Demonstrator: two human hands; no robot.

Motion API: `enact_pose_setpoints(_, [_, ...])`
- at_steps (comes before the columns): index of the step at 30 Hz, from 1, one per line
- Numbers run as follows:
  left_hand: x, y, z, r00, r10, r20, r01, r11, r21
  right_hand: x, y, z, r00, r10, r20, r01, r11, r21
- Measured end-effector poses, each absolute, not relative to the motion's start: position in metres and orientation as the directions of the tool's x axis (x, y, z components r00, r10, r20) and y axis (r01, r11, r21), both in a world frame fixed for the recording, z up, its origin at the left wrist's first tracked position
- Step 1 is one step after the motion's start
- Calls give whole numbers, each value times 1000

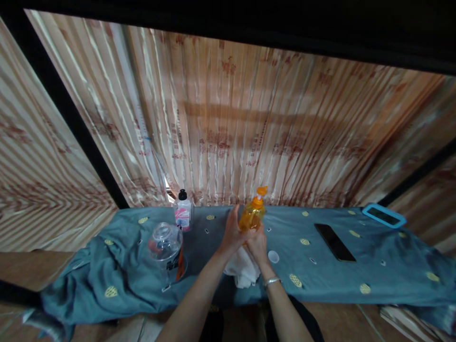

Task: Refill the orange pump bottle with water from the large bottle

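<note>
Hands meet at centre of the table: left hand (232, 232) laid flat-fingered against the 9 o'clock side of an orange pump bottle (252, 212), right hand (257, 243) wrapped around its base from 6 o'clock, so the bottle is held between both palms and tilted slightly toward 1 o'clock. Pump head is on and points toward 3 o'clock; whether either hand presses it cannot be told — neither sits on top of it. A white cloth (242, 271) lies bunched just under the wrists at 6 o'clock of the bottle, touching or nearly touching the right forearm, which wears a metal bracelet (271, 282). Small white cap (273, 257) lies on the blue-grey tablecloth (320, 280) just at 3 o'clock of the right hand, apart from it. Judgement on progress: bottle is lifted or steadied, no liquid visible on the cloth, so any dispensing or wiping looks not yet done. At 9 o'clock stands a small clear bottle with a black cap (183, 210), upright, and nearer the table edge a clear lidded jar (166, 244). At 3 o'clock, well apart, a dark phone (335, 242) lies flat; farther out, a blue-framed tablet (384, 215).
</note>
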State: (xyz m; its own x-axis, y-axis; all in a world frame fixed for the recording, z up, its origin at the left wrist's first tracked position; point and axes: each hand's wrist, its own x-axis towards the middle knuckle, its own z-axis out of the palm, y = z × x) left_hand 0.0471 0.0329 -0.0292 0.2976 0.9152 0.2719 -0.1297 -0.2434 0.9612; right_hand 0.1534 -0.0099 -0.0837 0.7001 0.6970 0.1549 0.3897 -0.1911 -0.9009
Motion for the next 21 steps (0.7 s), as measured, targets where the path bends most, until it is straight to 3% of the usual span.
enact_pose_setpoints(9, [-20,-10,-119,217,975,54,17,-59,998,209,9,-88,792,586,169,418,-319,-851])
enact_pose_setpoints(16, [-41,-34,-122,301,946,-124,3,129,992,225,23,-95,828,536,167,393,-340,-854])
enact_pose_setpoints(21, [-36,-30,-123,329,934,-139,52,129,990,224,20,-108,799,555,233,395,-192,-898])
